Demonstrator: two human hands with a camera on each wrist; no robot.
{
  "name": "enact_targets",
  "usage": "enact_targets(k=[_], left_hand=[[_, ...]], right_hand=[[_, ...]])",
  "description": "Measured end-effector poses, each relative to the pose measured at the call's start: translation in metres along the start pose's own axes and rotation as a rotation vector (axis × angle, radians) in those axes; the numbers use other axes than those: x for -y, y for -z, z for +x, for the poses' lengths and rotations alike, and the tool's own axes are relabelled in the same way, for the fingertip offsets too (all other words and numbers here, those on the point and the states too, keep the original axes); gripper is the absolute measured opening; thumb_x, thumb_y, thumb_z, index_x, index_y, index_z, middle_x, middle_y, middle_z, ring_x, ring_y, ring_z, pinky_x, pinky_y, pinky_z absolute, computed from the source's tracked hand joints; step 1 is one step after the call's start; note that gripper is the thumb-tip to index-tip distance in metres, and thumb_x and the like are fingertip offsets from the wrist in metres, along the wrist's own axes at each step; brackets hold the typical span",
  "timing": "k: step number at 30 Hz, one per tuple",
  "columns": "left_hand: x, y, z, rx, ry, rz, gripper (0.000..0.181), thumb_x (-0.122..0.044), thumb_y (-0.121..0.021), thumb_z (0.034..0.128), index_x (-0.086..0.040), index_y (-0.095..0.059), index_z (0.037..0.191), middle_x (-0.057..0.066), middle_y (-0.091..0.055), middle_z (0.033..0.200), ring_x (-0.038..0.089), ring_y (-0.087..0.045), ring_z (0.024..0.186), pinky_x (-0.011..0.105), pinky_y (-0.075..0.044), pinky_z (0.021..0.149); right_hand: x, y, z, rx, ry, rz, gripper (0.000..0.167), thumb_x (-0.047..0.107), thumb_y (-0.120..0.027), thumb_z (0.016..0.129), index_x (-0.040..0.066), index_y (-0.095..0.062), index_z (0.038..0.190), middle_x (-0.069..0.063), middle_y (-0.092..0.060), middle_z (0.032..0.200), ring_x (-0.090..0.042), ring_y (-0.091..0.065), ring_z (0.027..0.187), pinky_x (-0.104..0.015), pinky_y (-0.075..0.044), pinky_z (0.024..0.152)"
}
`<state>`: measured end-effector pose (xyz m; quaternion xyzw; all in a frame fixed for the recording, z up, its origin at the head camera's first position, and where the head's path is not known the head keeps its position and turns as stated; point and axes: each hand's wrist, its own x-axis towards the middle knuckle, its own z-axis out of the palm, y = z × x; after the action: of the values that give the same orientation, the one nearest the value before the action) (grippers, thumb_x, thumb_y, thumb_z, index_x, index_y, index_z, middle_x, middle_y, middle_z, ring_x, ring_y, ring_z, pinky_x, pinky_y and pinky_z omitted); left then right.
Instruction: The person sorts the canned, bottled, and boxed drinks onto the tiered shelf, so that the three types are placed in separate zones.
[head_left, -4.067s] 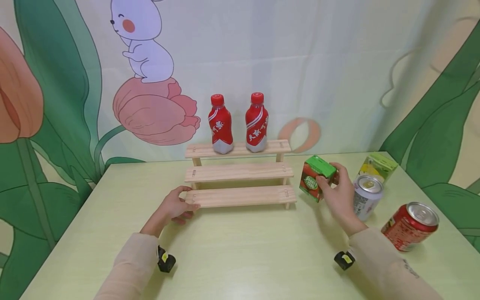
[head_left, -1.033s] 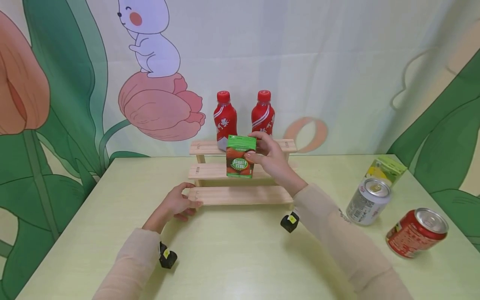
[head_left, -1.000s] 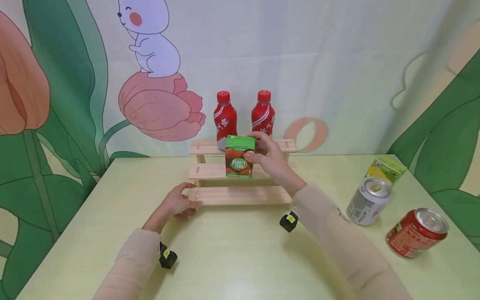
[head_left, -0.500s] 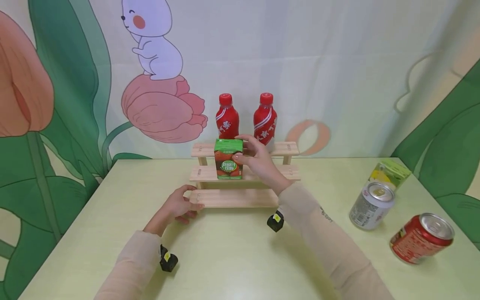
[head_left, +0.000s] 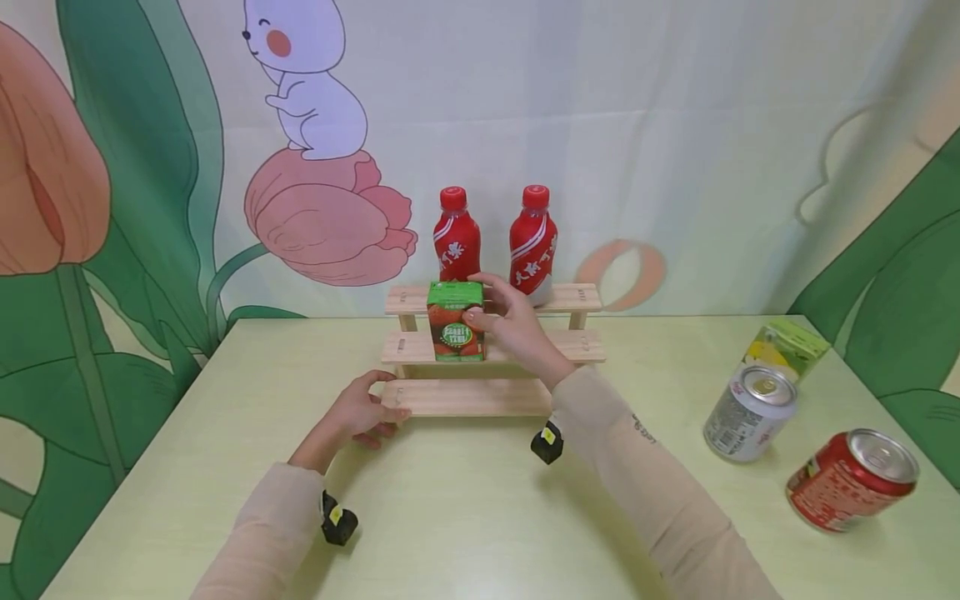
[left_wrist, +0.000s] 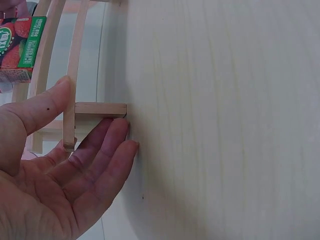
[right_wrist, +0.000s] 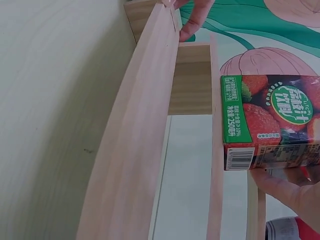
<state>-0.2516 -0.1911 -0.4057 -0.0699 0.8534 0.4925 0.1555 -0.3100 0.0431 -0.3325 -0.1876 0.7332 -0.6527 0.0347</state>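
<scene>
A three-step wooden rack point(head_left: 468, 397) stands on the table. My left hand point(head_left: 365, 410) grips the left end of its lowest step; in the left wrist view the thumb of that hand point(left_wrist: 60, 165) lies on the step's front edge and the fingers reach beneath. My right hand point(head_left: 517, 325) pinches a green and red juice box point(head_left: 456, 323) by its right side, upright at the left half of the middle step. In the right wrist view the box point(right_wrist: 270, 120) has its base against that step point(right_wrist: 216, 150). Two red bottles point(head_left: 459, 242) point(head_left: 534, 246) stand on the top step.
At the table's right are a silver can point(head_left: 750, 414), a red can point(head_left: 851, 482) and a green-yellow box point(head_left: 786, 346) behind the silver can. A printed curtain point(head_left: 675, 167) hangs behind the table point(head_left: 450, 517).
The right hand has carried the juice box left from beside the rack to the middle step, lowering it slightly at the end. The left hand has kept its grip on the rack.
</scene>
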Motion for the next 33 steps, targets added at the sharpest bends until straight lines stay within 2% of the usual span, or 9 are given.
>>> enact_targets(k=[5, 14, 20, 24, 33], left_hand=[[0.001, 0.000, -0.001, -0.004, -0.010, 0.003, 0.061, -0.018, -0.072, 0.0790, -0.011, -0.037, 0.129, 0.015, -0.062, 0.090, 0.021, -0.062, 0.065, 0.038, -0.051, 0.052], [0.001, 0.000, -0.001, 0.002, -0.014, -0.002, 0.060, -0.017, -0.072, 0.0786, -0.011, -0.038, 0.127, 0.014, -0.062, 0.088, 0.021, -0.062, 0.064, 0.038, -0.051, 0.052], [-0.001, -0.001, -0.002, -0.004, -0.007, 0.004, 0.060, -0.018, -0.072, 0.0788, -0.012, -0.038, 0.127, 0.015, -0.061, 0.091, 0.021, -0.062, 0.066, 0.038, -0.051, 0.053], [-0.002, -0.001, -0.002, -0.004, -0.001, 0.003, 0.060, -0.018, -0.072, 0.0791, -0.011, -0.037, 0.128, 0.015, -0.061, 0.093, 0.022, -0.062, 0.067, 0.038, -0.051, 0.053], [-0.002, -0.001, -0.002, 0.011, 0.010, -0.021, 0.061, -0.018, -0.071, 0.0797, -0.012, -0.036, 0.129, 0.014, -0.060, 0.091, 0.022, -0.062, 0.067, 0.038, -0.051, 0.054]], right_hand=[[-0.005, 0.000, 0.000, -0.027, 0.039, -0.080, 0.048, 0.009, -0.060, 0.087, 0.017, -0.045, 0.132, -0.010, -0.055, 0.120, -0.022, -0.049, 0.109, -0.039, -0.042, 0.091], [-0.004, -0.004, 0.000, -0.061, 0.089, -0.142, 0.047, 0.008, -0.060, 0.087, 0.014, -0.045, 0.131, -0.010, -0.054, 0.119, -0.022, -0.049, 0.108, -0.038, -0.042, 0.091], [-0.001, -0.004, 0.003, -0.061, 0.057, -0.160, 0.049, 0.010, -0.060, 0.088, 0.018, -0.043, 0.133, -0.010, -0.053, 0.122, -0.023, -0.048, 0.109, -0.039, -0.042, 0.091], [0.002, -0.003, 0.000, -0.057, 0.043, -0.172, 0.054, 0.011, -0.060, 0.088, 0.016, -0.038, 0.138, -0.013, -0.051, 0.125, -0.025, -0.048, 0.112, -0.038, -0.042, 0.092], [-0.006, 0.002, -0.010, -0.121, 0.048, -0.154, 0.064, 0.021, -0.065, 0.086, 0.015, -0.032, 0.140, -0.009, -0.050, 0.127, -0.020, -0.048, 0.115, -0.033, -0.042, 0.092]])
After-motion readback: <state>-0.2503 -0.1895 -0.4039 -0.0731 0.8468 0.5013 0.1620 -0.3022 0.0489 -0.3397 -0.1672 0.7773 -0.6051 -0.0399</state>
